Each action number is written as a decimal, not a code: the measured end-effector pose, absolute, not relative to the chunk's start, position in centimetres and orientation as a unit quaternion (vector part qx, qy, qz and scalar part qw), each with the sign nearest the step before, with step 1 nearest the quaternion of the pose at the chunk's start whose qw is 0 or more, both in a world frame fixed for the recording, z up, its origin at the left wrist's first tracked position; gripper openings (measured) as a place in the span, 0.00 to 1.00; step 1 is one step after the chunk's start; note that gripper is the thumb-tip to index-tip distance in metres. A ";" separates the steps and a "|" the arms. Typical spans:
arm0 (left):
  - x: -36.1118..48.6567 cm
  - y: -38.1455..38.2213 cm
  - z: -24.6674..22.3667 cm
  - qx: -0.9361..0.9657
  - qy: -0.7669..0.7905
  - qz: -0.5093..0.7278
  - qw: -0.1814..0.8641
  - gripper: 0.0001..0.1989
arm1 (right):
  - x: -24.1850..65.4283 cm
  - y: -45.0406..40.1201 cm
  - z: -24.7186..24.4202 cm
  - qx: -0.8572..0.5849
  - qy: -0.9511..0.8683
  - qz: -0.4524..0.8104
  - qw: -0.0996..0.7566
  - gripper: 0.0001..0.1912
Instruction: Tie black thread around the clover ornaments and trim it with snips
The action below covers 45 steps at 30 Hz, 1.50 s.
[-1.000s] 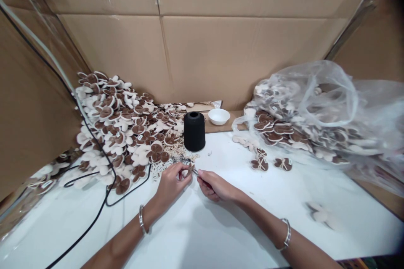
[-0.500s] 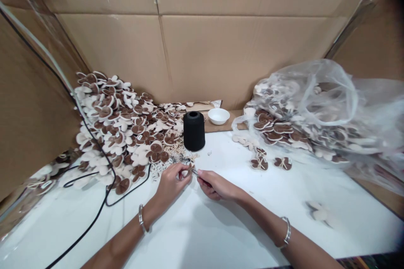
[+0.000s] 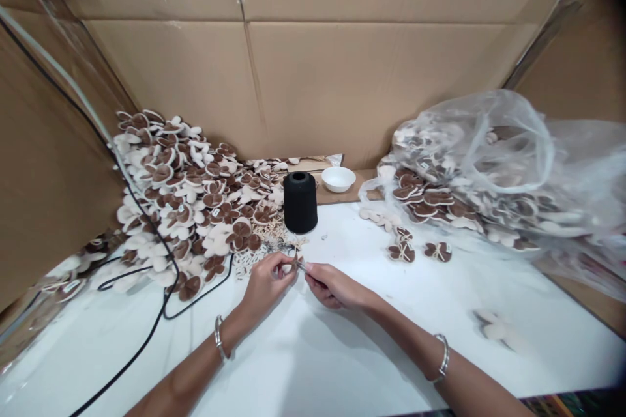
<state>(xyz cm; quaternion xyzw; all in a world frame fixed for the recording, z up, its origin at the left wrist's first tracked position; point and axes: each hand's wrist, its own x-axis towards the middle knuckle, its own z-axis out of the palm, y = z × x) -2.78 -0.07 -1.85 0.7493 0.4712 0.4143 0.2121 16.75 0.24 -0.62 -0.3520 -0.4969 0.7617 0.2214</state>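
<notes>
Two bare hands meet over a white table [image 3: 342,365], just in front of a black spool [image 3: 300,205]. The left hand [image 3: 267,283] pinches a small brown piece [image 3: 295,262] between thumb and fingertips; its details are too small to tell. The right hand [image 3: 332,285] is closed around a slim metallic tool [image 3: 302,267], its tip at the piece. Each wrist wears a silver bangle, one on the left [image 3: 220,337] and one on the right [image 3: 442,357].

To the left, a large heap [image 3: 186,192] of brown and cream petal-shaped pieces leans toward the cardboard wall [image 3: 342,85]. Small pale scraps [image 3: 268,232] lie between the heap and the spool. A black cord [image 3: 151,329] runs down across the heap and table. Behind the spool and to its right sits a white bowl [image 3: 338,179], upright on a strip of cardboard.

On the right, a clear plastic bag [image 3: 511,150] spreads over more brown and cream pieces. Near it lie brown pieces with pale string bows [image 3: 402,251]. Closer to the right forearm, a cream piece [image 3: 497,328] rests by itself, blurred.
</notes>
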 end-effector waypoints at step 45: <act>-1.7 -0.5 -0.7 0.724 0.477 0.443 0.228 0.05 | 15.7 -0.7 -1.6 -0.340 -0.491 0.735 0.322 0.24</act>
